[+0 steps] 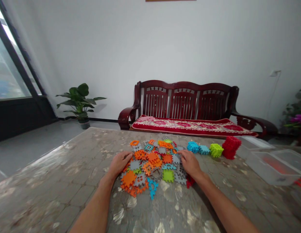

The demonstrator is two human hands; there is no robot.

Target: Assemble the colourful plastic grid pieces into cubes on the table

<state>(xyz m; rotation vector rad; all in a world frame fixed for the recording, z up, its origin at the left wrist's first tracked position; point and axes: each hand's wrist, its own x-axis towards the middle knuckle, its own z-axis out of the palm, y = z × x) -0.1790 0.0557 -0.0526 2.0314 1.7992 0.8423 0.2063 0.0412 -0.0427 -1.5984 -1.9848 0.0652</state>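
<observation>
A heap of flat interlocking plastic tiles [154,163] in orange, grey, blue and green lies on the table [55,181]. My left hand [119,163] rests on the heap's left edge, fingers curled down onto orange and grey tiles. My right hand [190,163] lies on the heap's right side, fingers bent over grey tiles, with a red piece showing under the wrist. Right of the heap stand assembled cubes in a row: two blue cubes [198,148], a green cube [216,150] and a taller red block [230,147].
Clear plastic bins [274,163] sit at the table's right edge, one with red pieces inside. Behind the table stands a dark wooden bench [189,103] with a red cushion. A potted plant [80,102] stands by the wall at left, flowers at far right.
</observation>
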